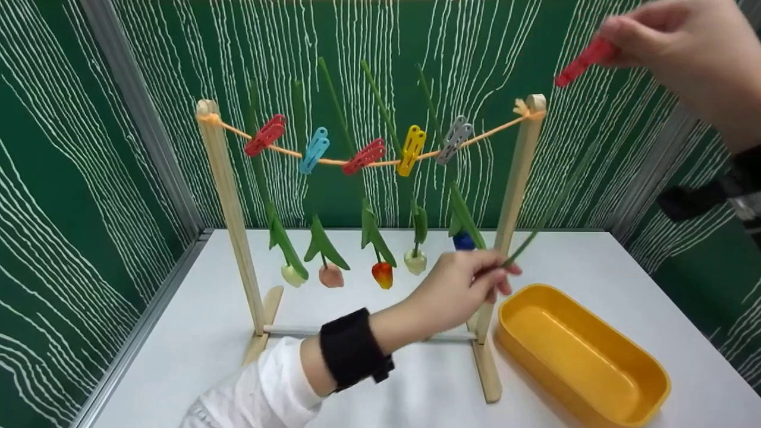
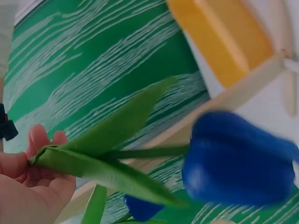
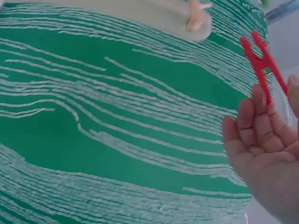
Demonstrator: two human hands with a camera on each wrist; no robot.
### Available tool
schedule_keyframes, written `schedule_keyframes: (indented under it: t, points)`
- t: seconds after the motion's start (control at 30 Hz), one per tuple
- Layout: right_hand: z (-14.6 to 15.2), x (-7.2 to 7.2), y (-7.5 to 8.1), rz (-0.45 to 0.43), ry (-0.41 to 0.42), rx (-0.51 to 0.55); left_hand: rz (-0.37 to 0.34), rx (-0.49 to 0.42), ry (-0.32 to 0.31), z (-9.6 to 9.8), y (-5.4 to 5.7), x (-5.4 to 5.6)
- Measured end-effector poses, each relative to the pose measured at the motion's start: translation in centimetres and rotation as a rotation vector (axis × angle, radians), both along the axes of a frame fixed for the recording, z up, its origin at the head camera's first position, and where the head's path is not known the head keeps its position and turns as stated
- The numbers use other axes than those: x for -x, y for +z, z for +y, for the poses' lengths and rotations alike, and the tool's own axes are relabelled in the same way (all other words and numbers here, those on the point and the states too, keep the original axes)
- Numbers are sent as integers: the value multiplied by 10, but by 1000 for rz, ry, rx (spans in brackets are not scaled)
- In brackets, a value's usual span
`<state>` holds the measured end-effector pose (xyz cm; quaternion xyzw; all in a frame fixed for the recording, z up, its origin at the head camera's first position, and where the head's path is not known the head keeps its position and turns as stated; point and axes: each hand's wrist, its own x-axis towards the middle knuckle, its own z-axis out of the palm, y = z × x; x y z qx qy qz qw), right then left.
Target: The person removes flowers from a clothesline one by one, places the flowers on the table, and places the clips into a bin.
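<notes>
My left hand (image 1: 453,291) pinches the stem of a blue artificial tulip (image 2: 240,161), near the base of its green leaves. The bare end of that stem (image 1: 550,217) slants up to the right in the head view; the bloom is hidden there. High at the right, my right hand (image 1: 684,50) pinches a red clothespin (image 3: 261,63) by its handle ends, the tips pointing down and left toward the right post. Beside the left hand, another blue tulip (image 1: 464,240) hangs head down under a grey clothespin (image 1: 455,140) on an orange cord (image 1: 494,131).
The cord spans two wooden posts (image 1: 517,178) of a stand. Several more tulips, among them an orange-red one (image 1: 382,274), hang from red, blue and yellow clothespins (image 1: 411,150). A yellow tray (image 1: 517,297) sits on the white table (image 1: 172,356), right of the stand. Green patterned panels (image 1: 285,35) surround it.
</notes>
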<state>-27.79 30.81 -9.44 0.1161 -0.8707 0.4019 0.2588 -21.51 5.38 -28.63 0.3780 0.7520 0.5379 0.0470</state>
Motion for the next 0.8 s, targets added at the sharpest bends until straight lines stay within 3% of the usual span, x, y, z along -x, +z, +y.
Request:
schedule_keyframes:
  t: [0.13, 0.23, 0.4, 0.6, 0.7, 0.8]
  points:
    - [32, -10, -23, -98, -89, -69, 193, 187, 0, -21, -19, -6]
    - [60, -14, -49, -164, -150, -101, 260, 284, 22, -39, -34, -6]
    - [91, -16, -108, -271, -192, -165, 146, 357, 55, -68, -62, -1]
    - [100, -20, -183, -413, -95, -255, -35, 434, 81, -91, -103, 8]
    - [104, -24, -216, -485, -22, -240, -44, 492, 84, -98, -122, 14]
    - [105, -28, -248, -561, 24, -225, 36, 561, 90, -103, -137, 20]
